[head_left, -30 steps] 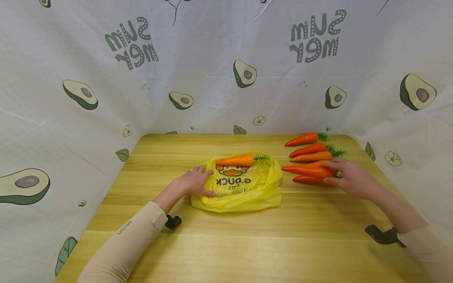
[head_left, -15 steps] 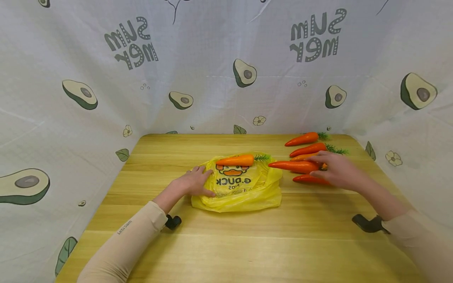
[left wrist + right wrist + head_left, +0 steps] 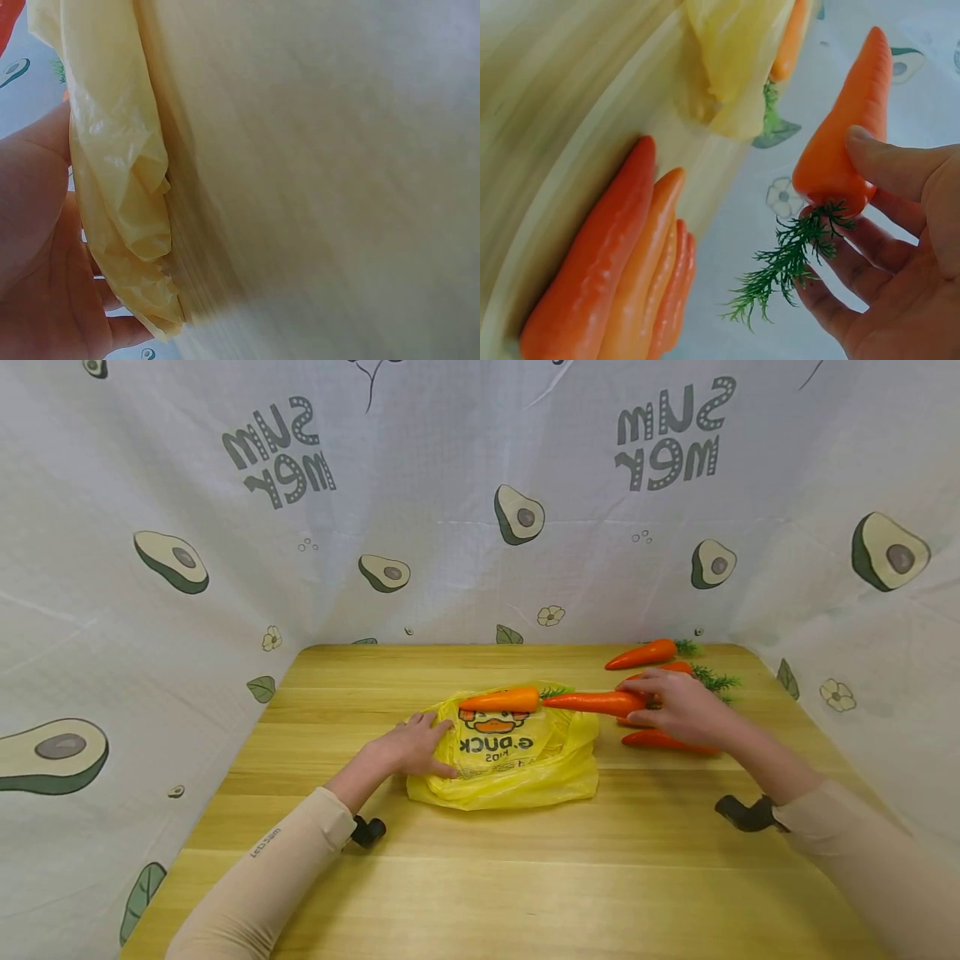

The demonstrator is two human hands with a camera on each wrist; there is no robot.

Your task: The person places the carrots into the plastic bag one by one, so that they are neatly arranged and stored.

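Head: I see the left hand [image 3: 411,746] spread on a crumpled yellow plastic bag [image 3: 525,792], a tapered red-orange carrot [image 3: 598,702] over its edge. Left wrist: palm beside folds. Right wrist: the right hand [image 3: 934,270] pinches the carrot, seemingly mid-carry, wanting steady lowering

Avocado-print cloth [image 3: 442,468] hung around a wooden table [image 3: 495,893] suggests a makeshift booth.

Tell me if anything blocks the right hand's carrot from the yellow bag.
Nothing visible stands between the held carrot and the yellow bag. An orange carrot lies on the bag's far part; the left hand touches the bag's left edge.
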